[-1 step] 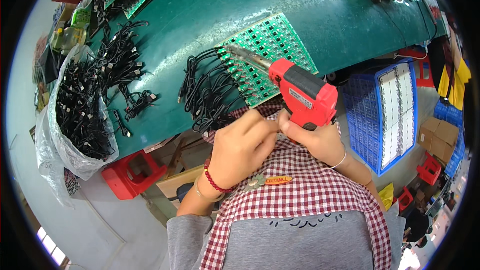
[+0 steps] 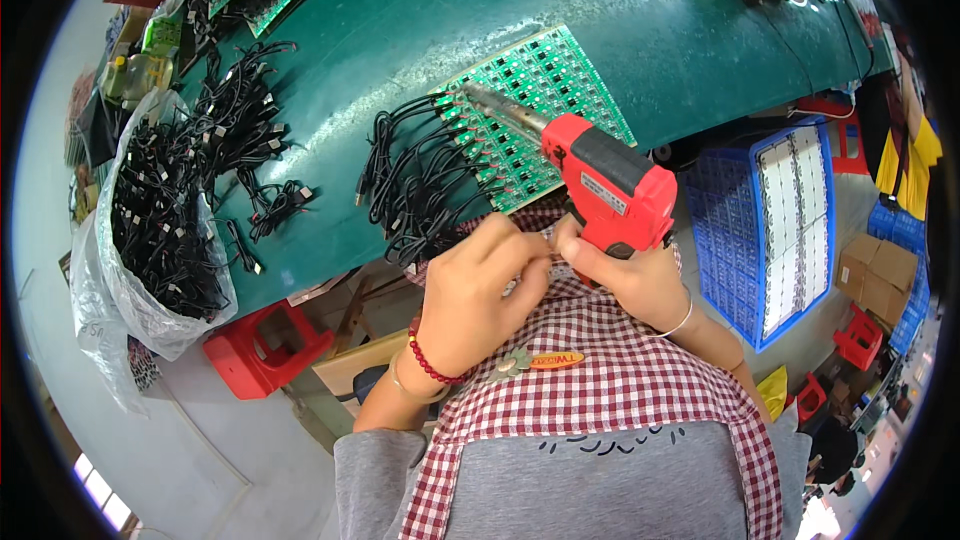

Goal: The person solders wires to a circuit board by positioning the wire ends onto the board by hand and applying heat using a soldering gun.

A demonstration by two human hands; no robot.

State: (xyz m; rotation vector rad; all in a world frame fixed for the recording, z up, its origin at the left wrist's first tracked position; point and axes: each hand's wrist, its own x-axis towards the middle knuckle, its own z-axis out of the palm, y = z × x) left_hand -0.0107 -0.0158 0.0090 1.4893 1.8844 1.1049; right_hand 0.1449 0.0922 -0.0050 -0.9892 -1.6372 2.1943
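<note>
Steady the gun point(image 2: 610, 180) in your right hand point(image 2: 640, 285), fingers wrapped round its grip, tip clear of the cables point(image 2: 425, 190) beside the board point(image 2: 560, 70) on the surface point(image 2: 350, 10). Your left hand point(image 2: 480, 285) curls inward; whether its fingers pinch anything, I cannot tell.

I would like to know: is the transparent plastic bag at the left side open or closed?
Open: the mouth of the plastic bag is spread wide, and black cables show inside it.
</note>
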